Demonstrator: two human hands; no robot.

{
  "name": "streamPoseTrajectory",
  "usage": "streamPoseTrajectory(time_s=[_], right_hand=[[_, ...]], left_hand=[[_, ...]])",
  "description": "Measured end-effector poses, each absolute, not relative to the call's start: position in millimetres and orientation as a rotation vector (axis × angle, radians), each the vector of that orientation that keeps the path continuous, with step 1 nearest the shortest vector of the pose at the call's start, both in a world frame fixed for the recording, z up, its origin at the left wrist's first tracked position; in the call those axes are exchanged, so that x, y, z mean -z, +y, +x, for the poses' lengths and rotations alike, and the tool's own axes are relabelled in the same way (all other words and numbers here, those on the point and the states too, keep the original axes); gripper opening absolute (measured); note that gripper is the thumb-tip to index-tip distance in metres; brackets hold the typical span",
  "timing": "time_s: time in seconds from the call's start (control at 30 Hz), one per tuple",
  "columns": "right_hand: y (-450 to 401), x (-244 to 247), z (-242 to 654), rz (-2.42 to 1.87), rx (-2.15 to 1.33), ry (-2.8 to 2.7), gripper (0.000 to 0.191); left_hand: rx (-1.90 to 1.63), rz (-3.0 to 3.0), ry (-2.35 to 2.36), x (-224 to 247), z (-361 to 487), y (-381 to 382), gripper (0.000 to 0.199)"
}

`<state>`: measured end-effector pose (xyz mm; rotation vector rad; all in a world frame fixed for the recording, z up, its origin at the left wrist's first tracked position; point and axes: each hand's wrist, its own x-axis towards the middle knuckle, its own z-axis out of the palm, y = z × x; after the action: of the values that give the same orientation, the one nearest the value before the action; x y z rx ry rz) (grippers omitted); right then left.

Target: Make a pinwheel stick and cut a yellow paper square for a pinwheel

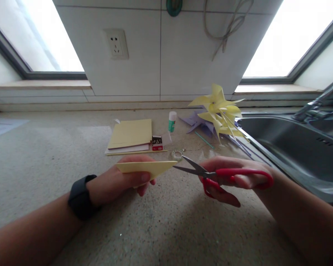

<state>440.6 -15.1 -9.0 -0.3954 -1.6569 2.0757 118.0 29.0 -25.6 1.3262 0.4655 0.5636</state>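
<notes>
My left hand (127, 179) pinches a folded piece of yellow paper (158, 168), with the thumb on its near face and the pointed end toward the right. In my right hand (224, 177) are red-handled scissors (246, 173), my fingers through the loops. Their blades are parted, and the tips are close to the paper's pointed end. Behind my left hand lies a stack of yellow paper (131, 133), with a small red box (157, 143) of small metal pieces at its right side. A thin stick (138, 152) lies along the stack's front edge.
A glue stick (172, 122) stands upright near the wall. A roll of clear tape (177, 154) lies beyond the scissor tips. Yellow pinwheels (218, 111) and purple ones (198, 121) are piled at the back right, beside the metal sink (288, 147). A turquoise stick (204, 140) lies in front of them.
</notes>
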Motion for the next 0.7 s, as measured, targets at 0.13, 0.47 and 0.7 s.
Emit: streamPoseTrajectory(time_s=[0.13, 0.47, 0.7], right_hand=[[-17.8, 8.8, 444.2, -0.441, -2.038, -1.621, 0.057], [-10.0, 0.8, 431.4, -0.27, -1.995, -1.815, 0.043], [-7.9, 4.6, 432.0, -0.211, -1.954, -1.826, 0.043]], left_hand=[[-0.55, 1.359, 0.458, 26.7, 117.0, 28.9, 0.028], [-0.548, 1.393, 0.493, 36.3, 111.9, 32.3, 0.036], [-0.574, 1.213, 0.475, 27.7, 118.6, 26.2, 0.038]])
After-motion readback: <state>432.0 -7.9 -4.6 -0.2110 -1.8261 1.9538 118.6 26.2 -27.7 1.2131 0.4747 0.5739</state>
